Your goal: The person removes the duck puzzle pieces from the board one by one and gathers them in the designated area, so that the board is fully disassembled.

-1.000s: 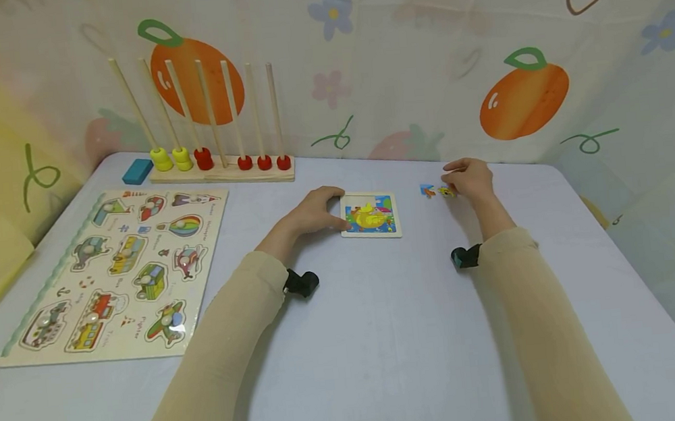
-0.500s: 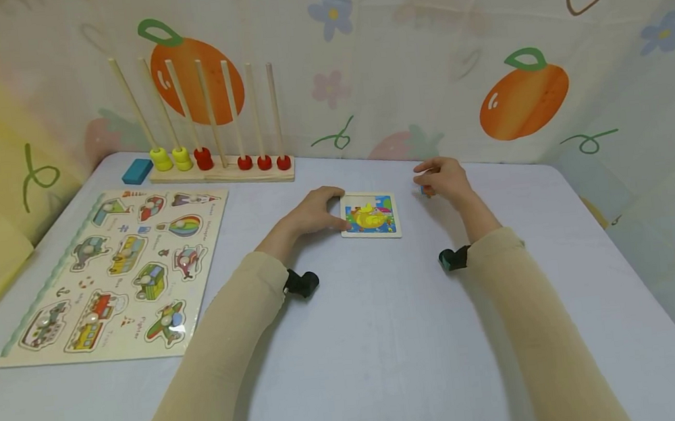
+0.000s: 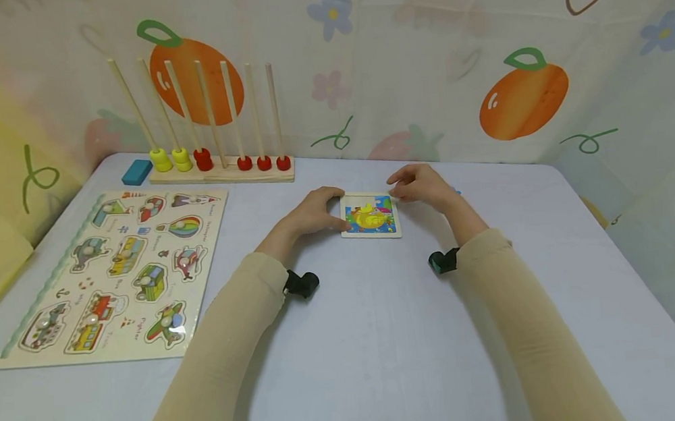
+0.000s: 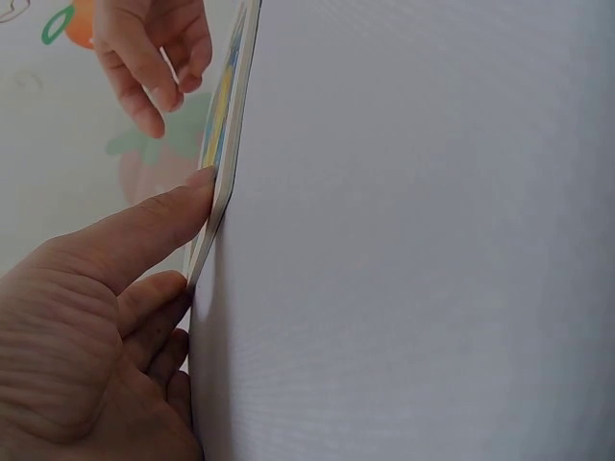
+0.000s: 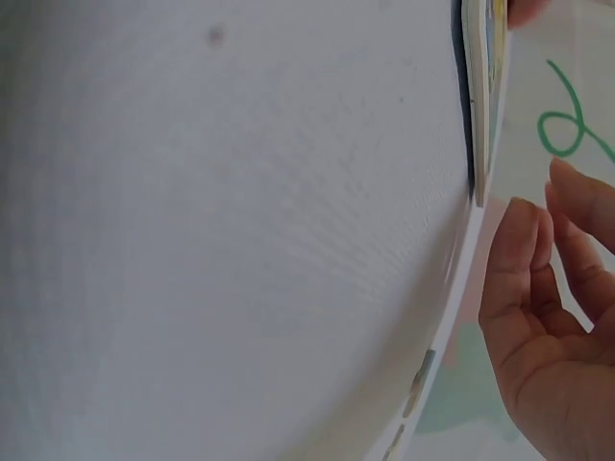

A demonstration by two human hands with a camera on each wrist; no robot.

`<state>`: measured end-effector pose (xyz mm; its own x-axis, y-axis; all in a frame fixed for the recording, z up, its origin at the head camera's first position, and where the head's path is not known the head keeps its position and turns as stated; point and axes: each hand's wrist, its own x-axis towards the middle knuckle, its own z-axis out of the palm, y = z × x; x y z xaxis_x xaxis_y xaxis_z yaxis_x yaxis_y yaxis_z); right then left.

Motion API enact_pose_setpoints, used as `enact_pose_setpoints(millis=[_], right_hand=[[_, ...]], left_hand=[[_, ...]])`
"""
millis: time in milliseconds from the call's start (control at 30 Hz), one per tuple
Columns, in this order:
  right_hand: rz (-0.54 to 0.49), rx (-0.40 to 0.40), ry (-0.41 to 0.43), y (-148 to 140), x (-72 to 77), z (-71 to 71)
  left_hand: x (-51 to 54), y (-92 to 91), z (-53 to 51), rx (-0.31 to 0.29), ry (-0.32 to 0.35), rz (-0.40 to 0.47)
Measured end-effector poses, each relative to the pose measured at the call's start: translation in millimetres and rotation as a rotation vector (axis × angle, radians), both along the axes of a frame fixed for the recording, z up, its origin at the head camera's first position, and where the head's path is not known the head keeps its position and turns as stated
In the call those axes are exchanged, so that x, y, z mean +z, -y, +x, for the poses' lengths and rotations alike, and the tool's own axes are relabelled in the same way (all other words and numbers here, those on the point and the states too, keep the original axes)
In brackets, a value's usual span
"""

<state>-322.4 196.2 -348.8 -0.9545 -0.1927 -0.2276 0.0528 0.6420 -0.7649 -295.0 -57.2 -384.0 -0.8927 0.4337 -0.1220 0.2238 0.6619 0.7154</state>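
Observation:
A small jigsaw puzzle with a yellow bird picture and a pale wooden frame lies flat on the white table. My left hand holds its left side, the thumb on the lower left corner and the fingers along the edge. Just off the puzzle's upper right corner hovers my right hand, fingers loosely bent, with nothing visible between them in either wrist view. Loose puzzle pieces lie on the table behind the right hand; in the head view only a blue bit shows past the wrist.
To the left lies a large vehicle peg puzzle board. Behind it stand a wooden bead abacus with red and yellow beads and a blue block. A printed curtain rises right behind the table.
My right hand has moved left from the loose pieces to the puzzle's upper right corner. The left hand and the puzzle have stayed in place.

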Motion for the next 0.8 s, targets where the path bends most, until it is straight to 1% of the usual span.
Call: enact_pose_setpoints(millis=[233, 400, 633, 800], right_hand=[[0.039, 0.103, -0.011, 3.1, -1.0, 3.3], [0.034, 0.154, -0.006, 5.7, -1.8, 4.4], [0.028, 0.157, 0.012, 9.9, -0.9, 6.2], [0.048, 0.162, 0.018, 11.4, -1.7, 5.2]], left_hand=[[0.1, 0.1, -0.1, -0.002, 0.002, 0.005], [0.1, 0.5, -0.3, -0.009, -0.003, 0.002], [0.7, 0.4, 0.4, -0.006, -0.001, 0.003], [1.8, 0.5, 1.4, -0.004, 0.001, 0.000]])
